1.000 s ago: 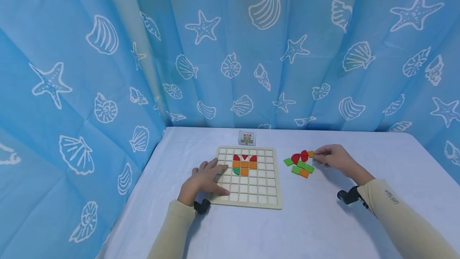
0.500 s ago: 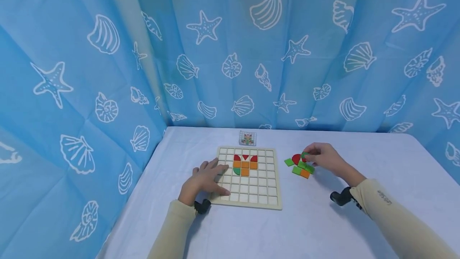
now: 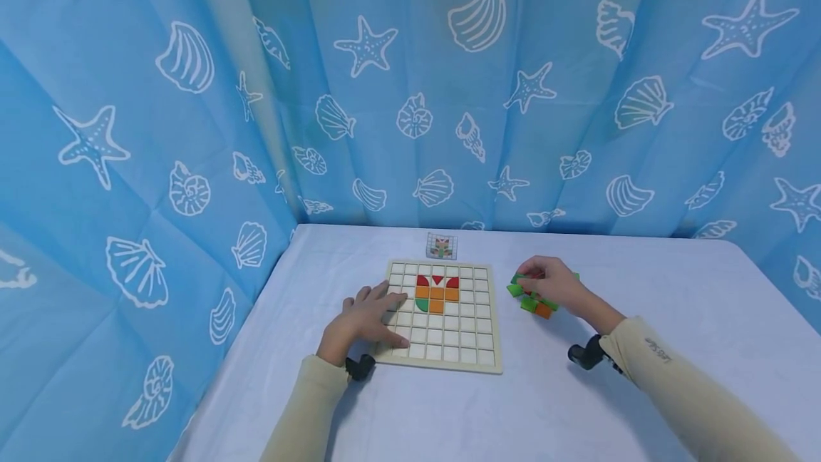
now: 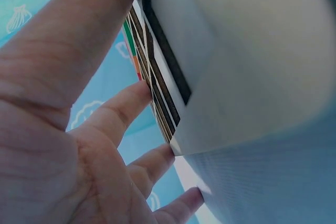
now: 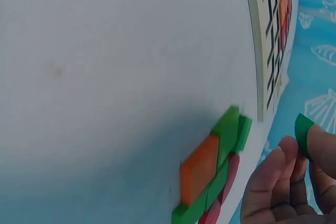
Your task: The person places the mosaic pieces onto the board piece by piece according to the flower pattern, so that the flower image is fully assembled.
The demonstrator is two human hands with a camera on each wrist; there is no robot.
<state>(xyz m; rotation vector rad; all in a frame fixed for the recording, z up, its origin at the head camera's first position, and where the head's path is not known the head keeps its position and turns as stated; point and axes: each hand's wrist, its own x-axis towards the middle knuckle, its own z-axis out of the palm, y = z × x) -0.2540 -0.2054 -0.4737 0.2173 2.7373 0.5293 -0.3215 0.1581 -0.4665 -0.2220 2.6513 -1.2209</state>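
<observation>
A pale wooden grid board lies on the table with red, orange and dark green tiles set in its upper middle squares. My left hand rests over the board's left side, fingers spread; in the left wrist view its fingertips touch the edge of the board. To the right, my right hand pinches a dark green curved-edge tile between thumb and finger, above the loose tiles. That pile has an orange tile, several light green tiles and red ones, partly hidden under the hand.
A small picture card with a coloured grid pattern lies behind the board. White cloth covers the table, and a blue curtain with shell and starfish prints hangs along the back and left.
My right hand has moved left from the pile's right side, carrying the dark green tile across over the loose tiles. The left hand and board have stayed put.
</observation>
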